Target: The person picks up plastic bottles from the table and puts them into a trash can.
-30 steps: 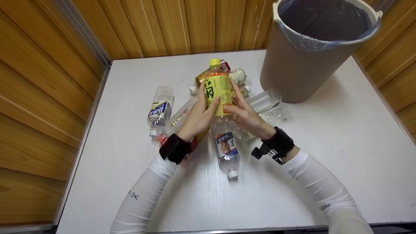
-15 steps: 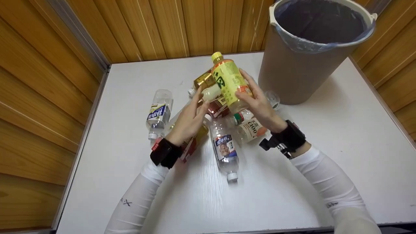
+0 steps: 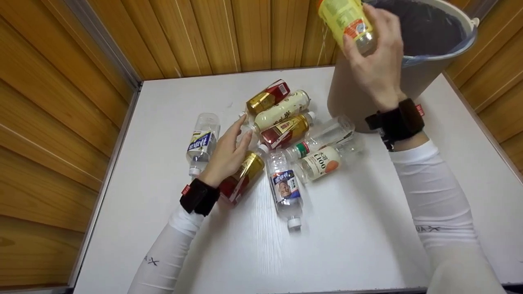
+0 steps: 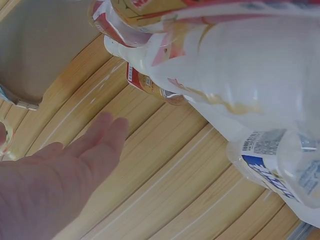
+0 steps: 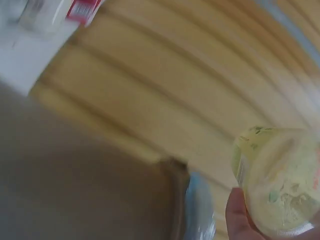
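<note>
My right hand [image 3: 378, 57] grips a yellow-labelled plastic drink bottle [image 3: 341, 20] near its base, raised beside the rim of the tall bin [image 3: 347, 94]. In the right wrist view the bottle's clear bottom [image 5: 290, 200] faces the camera. My left hand [image 3: 229, 153] hovers over the pile with fingers extended and holds nothing; in the left wrist view its fingers [image 4: 100, 145] are straight. Below it lie a red-and-gold can [image 3: 247, 173] and a clear bottle. Right of it rest a pale green can [image 3: 284, 110] and more red-and-gold cans [image 3: 267, 97].
Clear bottles lie about the white table [image 3: 347, 237]: one with a blue label [image 3: 200, 141] at left, one in front [image 3: 286, 190], and a C100 bottle [image 3: 320, 163] at right. The bin has a blue plastic liner [image 3: 425, 57]. Wood-panel walls [image 3: 196, 36] bound the table.
My right hand has lifted the yellow-labelled bottle up and right from the pile to the bin. The left hand has let go of it and shifted slightly left.
</note>
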The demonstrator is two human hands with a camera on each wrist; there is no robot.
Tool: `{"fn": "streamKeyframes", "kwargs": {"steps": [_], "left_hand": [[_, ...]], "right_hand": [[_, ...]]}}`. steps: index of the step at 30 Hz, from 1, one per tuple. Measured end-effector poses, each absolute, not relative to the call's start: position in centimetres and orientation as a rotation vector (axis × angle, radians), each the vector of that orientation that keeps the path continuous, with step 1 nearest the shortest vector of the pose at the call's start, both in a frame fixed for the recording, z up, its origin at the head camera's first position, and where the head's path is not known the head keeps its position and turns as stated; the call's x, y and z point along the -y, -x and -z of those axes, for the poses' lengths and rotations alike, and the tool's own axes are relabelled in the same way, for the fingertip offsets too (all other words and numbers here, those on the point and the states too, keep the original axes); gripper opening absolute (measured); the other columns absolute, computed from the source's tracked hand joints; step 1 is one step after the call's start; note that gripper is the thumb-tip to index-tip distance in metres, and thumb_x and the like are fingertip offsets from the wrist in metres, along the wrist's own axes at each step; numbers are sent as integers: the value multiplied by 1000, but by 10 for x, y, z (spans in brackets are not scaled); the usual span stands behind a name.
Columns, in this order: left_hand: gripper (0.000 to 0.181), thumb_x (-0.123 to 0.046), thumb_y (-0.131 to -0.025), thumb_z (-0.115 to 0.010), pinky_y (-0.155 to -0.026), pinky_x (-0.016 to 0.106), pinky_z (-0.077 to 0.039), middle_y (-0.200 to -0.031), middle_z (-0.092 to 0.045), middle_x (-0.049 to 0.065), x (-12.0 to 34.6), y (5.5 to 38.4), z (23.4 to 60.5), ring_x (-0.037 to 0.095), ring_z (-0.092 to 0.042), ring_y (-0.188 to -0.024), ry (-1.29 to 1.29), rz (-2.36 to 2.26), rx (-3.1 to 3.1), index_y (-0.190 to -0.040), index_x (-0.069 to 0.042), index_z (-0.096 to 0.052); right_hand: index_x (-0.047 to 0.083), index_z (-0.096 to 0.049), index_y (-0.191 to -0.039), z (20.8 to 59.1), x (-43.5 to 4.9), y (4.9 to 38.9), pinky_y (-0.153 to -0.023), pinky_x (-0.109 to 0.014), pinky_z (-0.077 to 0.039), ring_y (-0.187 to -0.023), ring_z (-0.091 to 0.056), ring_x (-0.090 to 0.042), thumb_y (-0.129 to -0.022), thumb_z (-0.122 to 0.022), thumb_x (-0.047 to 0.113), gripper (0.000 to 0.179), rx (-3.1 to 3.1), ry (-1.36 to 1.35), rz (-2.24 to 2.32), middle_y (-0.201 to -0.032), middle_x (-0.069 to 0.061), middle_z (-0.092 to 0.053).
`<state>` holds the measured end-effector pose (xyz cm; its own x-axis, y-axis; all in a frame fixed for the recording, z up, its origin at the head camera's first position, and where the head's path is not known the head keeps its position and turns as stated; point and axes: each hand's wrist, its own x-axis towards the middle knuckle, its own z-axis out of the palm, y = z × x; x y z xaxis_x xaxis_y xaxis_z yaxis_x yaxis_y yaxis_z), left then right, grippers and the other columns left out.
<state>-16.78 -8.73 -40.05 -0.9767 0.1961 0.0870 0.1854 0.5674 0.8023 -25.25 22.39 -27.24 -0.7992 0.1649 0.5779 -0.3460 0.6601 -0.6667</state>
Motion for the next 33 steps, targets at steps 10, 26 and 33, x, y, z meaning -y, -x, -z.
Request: {"fn": "streamKeyframes", "kwargs": {"steps": [10,26,33], "left_hand": [[57,-35,-107,-43,-116,52,-42,-163,-36,12,91,166,405,37,-49,-140,-353,-1403,-2826,-159,-14,-31],[57,-37,-108,-41,-126,50,-24,-164,-34,11,100,165,409,30,-32,-152,-317,-1397,-2820,-159,-14,-30],[57,-39,-108,-41,-127,48,-25,-164,-33,12,113,166,409,31,-33,-152,-265,-1312,-2901,-159,-14,-32]], "right_hand": [[27,-61,-138,274,-262,280,-108,-21,-38,-136,-41,-13,-96,-62,44,46,2191,155,-760,-145,1,-46],[-8,-73,-106,292,-268,278,-114,-54,-32,-136,-45,-38,-96,-65,27,38,2454,-125,-569,-144,-16,-55],[-7,-74,-103,295,-257,281,-113,-50,-32,-136,-46,-35,-96,-67,26,35,2425,-202,-595,-141,-14,-58]]}}
